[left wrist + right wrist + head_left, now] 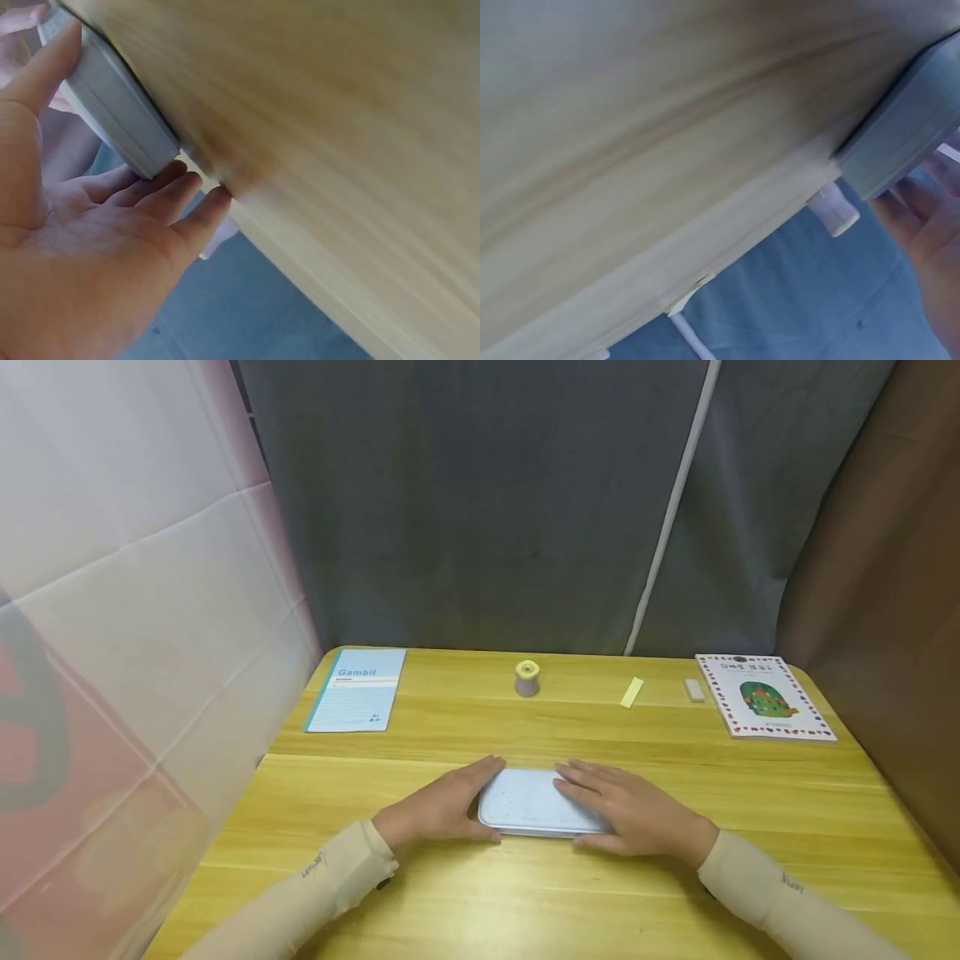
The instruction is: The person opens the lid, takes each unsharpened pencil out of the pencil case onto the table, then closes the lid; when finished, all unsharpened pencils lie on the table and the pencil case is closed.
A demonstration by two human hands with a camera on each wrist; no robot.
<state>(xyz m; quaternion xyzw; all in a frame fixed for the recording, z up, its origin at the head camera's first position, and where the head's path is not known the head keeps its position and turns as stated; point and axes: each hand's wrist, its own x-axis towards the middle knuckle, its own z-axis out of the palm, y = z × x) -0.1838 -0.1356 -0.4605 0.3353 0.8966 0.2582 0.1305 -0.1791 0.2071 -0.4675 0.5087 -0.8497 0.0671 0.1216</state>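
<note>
A flat, pale blue-white case (528, 802) with rounded corners lies on the wooden table in front of me, between my two hands. My left hand (450, 802) spans its left end, thumb at the near edge and fingers at the far corner. In the left wrist view the thumb touches the case (112, 97) and the fingertips meet its end. My right hand (637, 810) holds the right end, with fingers over the top and thumb along the near side. The right wrist view shows only part of that hand (930, 232) beside the case.
Toward the back left lies a light blue notebook (358, 692) marked "Gambit". A yellow-topped, spool-like object (527, 678) stands at the back middle. Right of it are a pale yellow strip (632, 692), a small white block (693, 691) and a book (765, 697). Curtains surround the table (420, 902).
</note>
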